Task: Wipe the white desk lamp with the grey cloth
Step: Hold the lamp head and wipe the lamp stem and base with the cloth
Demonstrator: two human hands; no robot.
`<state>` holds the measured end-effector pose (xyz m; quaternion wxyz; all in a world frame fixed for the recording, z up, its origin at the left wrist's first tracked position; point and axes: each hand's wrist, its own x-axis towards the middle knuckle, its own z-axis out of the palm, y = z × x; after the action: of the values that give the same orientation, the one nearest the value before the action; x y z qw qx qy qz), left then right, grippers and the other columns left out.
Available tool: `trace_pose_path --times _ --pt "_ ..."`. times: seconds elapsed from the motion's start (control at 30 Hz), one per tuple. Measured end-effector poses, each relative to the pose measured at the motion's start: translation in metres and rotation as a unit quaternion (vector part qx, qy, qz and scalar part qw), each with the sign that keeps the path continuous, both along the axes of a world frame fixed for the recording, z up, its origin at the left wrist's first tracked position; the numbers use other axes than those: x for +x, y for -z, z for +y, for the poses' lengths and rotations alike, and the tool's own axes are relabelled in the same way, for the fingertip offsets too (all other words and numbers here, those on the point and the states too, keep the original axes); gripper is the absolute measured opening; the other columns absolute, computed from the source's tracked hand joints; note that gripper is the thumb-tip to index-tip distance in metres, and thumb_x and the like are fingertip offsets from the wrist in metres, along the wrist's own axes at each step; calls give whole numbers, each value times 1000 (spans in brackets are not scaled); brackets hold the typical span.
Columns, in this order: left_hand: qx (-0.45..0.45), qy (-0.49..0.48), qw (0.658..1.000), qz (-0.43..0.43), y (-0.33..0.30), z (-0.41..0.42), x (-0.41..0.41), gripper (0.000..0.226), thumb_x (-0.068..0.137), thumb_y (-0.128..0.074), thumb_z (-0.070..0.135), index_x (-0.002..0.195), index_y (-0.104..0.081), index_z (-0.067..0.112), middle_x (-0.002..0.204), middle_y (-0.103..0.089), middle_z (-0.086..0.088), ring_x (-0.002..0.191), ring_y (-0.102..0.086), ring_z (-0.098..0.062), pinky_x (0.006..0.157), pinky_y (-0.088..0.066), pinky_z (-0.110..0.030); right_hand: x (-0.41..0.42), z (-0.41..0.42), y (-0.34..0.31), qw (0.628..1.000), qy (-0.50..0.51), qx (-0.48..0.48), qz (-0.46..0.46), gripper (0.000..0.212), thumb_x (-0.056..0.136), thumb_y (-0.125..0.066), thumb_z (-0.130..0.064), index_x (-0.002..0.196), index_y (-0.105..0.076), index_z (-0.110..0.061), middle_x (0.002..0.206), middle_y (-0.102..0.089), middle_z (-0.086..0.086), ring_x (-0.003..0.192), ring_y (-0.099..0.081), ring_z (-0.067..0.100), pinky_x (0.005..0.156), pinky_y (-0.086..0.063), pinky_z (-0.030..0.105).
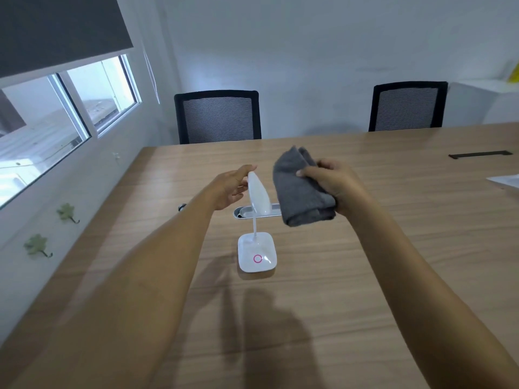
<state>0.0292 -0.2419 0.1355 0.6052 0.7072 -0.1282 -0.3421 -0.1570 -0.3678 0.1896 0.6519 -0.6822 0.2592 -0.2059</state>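
Right hand (334, 186) clutches the folded grey cloth (302, 189) just right of the lamp head (258, 196), whose long axis runs upright; the open left hand (231, 186) steadies its left side.

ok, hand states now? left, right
Left hand: open, fingers steadying the lamp head from behind.
Right hand: closed on the folded cloth, beside the lamp head.

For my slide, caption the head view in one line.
Left hand steadies the white desk lamp head while right hand brings the folded grey cloth alongside.
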Motion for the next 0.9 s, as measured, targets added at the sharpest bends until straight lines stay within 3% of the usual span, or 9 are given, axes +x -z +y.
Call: trace_pose_path --times 0.1,0.17,0.23,0.33,0.43,0.6,0.73,0.83,0.9 --pt "-4 -6 1000 -2 0 1 1 51 82 -68 41 122 -57 11 133 -56 -12 124 -54 -24 113 -37 -39 7 11 -10 996 -61 55 -43 22 76 -72 -8 60 -61 -18 52 -66 -4 55 -61 12 47 -50 17" --pt "-5 -2 1000 0 0 1 2 54 88 -64 32 133 -50 6 141 -52 -13 131 -48 -26 115 -34 -42 11 22 -8 993 -109 26 -21 16 73 -74 -10 63 -64 -19 55 -68 -5 52 -63 9 47 -50 16" --pt "-6 -6 1000 -2 1 1 1 49 89 -62 26 132 -51 5 141 -53 -13 130 -48 -27 115 -33 -42 11 25 -2 992 -123 -3 12 13 73 -74 -9 69 -66 -18 62 -68 -3 55 -64 10 50 -51 18" --pt "-3 -4 1000 -9 1 2 -1 40 84 -66 39 114 -61 13 123 -60 -9 117 -56 -23 113 -37 -39 6 14 8 997 -73 -5 23 15 77 -70 -4 71 -63 -16 68 -63 3 61 -59 14 51 -49 18" --pt "9 -5 1000 -12 0 2 -2 51 78 -69 47 116 -62 15 122 -61 -7 118 -57 -23 111 -39 -36 -1 1 10 1000 -8 10 18 17 79 -68 -4 70 -61 -16 68 -63 3 60 -60 15 46 -50 17" --pt "5 -5 1000 -12 1 3 1 38 78 -70 47 101 -61 17 131 -59 -11 121 -56 -24 111 -39 -39 4 8 12 981 -87 166 -57 14 82 -67 -4 73 -61 -14 66 -70 3 60 -66 14 55 -56 21" --pt "12 -6 1000 -16 2 4 1 42 77 -70 46 106 -62 16 133 -59 -12 123 -56 -25 111 -39 -39 6 13 31 992 -78 100 4 13 82 -66 -2 76 -64 -13 77 -66 9 70 -62 20 69 -54 31" --pt "17 -1 1000 -17 1 3 0 50 78 -69 49 116 -62 17 127 -59 -8 118 -57 -22 111 -39 -35 6 1 39 997 -4 80 14 18 82 -66 -2 70 -60 -14 73 -62 8 68 -58 20 61 -50 28" --pt "18 3 1000 -19 0 2 0 49 79 -67 50 115 -61 18 123 -59 -7 113 -57 -21 109 -40 -34 7 -5 40 994 -10 113 6 11 82 -66 -6 75 -61 -13 74 -64 8 67 -61 19 53 -53 21"
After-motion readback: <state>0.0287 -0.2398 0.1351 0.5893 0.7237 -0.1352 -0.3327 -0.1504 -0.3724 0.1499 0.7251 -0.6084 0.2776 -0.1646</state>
